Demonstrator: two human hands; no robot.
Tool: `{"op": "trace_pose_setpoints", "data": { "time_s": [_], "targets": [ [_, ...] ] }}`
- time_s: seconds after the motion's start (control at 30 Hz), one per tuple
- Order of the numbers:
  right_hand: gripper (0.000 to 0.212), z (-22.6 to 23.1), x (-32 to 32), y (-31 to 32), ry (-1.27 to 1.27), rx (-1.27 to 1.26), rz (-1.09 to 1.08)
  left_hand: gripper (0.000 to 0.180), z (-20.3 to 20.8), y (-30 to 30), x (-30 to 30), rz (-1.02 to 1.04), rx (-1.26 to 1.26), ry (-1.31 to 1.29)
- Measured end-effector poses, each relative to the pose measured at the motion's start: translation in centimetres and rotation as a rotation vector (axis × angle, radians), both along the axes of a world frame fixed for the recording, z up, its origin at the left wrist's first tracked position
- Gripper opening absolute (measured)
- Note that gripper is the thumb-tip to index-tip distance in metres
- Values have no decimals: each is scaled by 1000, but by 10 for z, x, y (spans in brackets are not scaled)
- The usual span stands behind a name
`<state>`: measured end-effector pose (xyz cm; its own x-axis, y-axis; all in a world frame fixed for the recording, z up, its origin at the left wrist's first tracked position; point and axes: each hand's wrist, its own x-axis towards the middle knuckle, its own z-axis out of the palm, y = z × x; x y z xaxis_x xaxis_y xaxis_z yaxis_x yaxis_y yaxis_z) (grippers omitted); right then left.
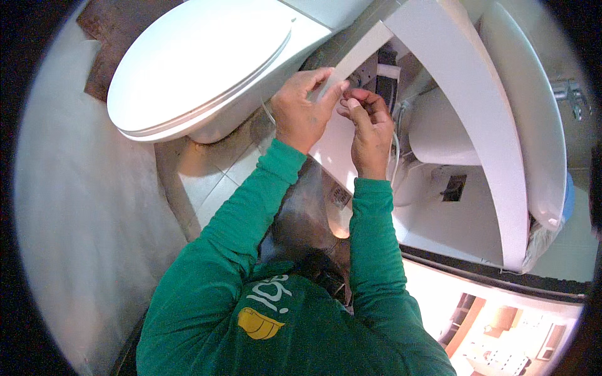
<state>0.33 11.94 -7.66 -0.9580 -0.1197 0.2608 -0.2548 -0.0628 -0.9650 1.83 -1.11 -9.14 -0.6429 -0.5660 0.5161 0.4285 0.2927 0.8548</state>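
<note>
My left hand [303,111] grips the edge of a narrow white panel [362,53] at the front of a curved white vanity cabinet [473,75]. Its thumb lies on one side and its fingers on the other. Close beside it, on the cabinet's inner side, my right hand [371,133] is closed, thumb and fingertips pinched together near the panel. Whatever is between those fingertips is too small or hidden to make out. Just beyond the fingertips are a dark part [387,91] and a short white cylinder [389,71] inside the cabinet.
A white toilet [207,62] with its lid down stands at the left. Inside the cabinet are the underside of a basin [439,128], a thin white hose [396,160] and a dark square opening [454,187]. A chrome faucet [572,100] sits at the far right; a floor drain [340,197] lies below.
</note>
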Motion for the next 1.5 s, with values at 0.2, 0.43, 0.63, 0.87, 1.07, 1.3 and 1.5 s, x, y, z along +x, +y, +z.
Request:
{"op": "trace_pose_setpoints", "data": {
  "time_s": [0.2,0.43,0.63,0.87,1.07,1.3,1.5],
  "targets": [
    [21,-34,17,7,-180,65,21,30,-16,-1,-4,39,-71,40],
    [24,-44,25,-3,-256,50,-2,36,-60,-4,7,43,-175,-43],
    [33,-105,33,-12,-145,239,-24,38,-76,-4,8,47,-140,-17],
    [36,-138,48,-44,-110,303,10,41,-67,-13,15,30,-179,-18],
    [33,-194,38,-51,-140,150,40,48,-58,-6,5,93,-208,8],
    [25,-190,46,-53,-254,-231,110,49,-20,5,-10,93,-183,92],
    [27,-166,60,-58,-301,-217,146,38,-27,-5,1,93,-126,45]
  ]
}}
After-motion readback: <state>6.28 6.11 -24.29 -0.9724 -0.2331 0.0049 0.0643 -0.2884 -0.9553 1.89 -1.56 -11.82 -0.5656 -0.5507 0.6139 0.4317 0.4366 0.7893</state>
